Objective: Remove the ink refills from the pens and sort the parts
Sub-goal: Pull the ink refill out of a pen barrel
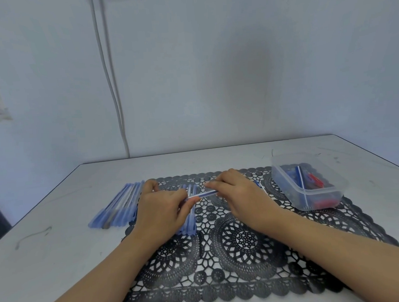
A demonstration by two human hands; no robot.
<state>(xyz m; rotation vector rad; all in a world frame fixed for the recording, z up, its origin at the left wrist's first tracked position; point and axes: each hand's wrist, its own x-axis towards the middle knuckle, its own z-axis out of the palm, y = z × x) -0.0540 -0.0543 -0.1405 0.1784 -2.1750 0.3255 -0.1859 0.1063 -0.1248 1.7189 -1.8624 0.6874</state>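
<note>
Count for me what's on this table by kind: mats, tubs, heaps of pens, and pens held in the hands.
Black lace mat: 1
Clear plastic tub: 1
Heaps of blue pens: 2, left heap and middle heap; single pens too blurred to count
Held pen: 1, gripped by left hand and right hand
Total: 5

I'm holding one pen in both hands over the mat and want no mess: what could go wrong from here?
1. The left hand and right hand grip the pen just over the row of pens; if it gives suddenly, a hand may scatter that row.
2. A small part that drops could catch in the open holes of the lace mat.
3. The container sits off to the right, so a carried part might fall short.
</note>
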